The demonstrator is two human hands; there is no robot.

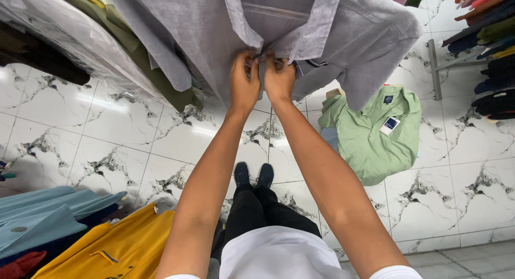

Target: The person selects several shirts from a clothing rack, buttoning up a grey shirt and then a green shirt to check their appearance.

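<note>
Grey cotton-looking shirt (322, 27) fills the top of the head view, held up in front of the person, collar spread open. Both hands are right at the front placket just under the collar: left hand (244, 80) and right hand (279, 78) sit side by side, nearly touching, fingers curled in and pinched on the fabric edges where the two front halves meet. Can't tell if there's a button between the fingertips, too small.

Below that, white marble-pattern floor tiles (107, 150) with dark veins. A light green shirt (370, 134) with a small tag lies flat on the floor, off to the right and well apart from the hands. Bottom left there's a yellow garment (118, 247) next to a teal one (37, 214). Folded clothes on a rack (493, 48) at the right edge. Dark shoes (253, 174) show between the arms.
</note>
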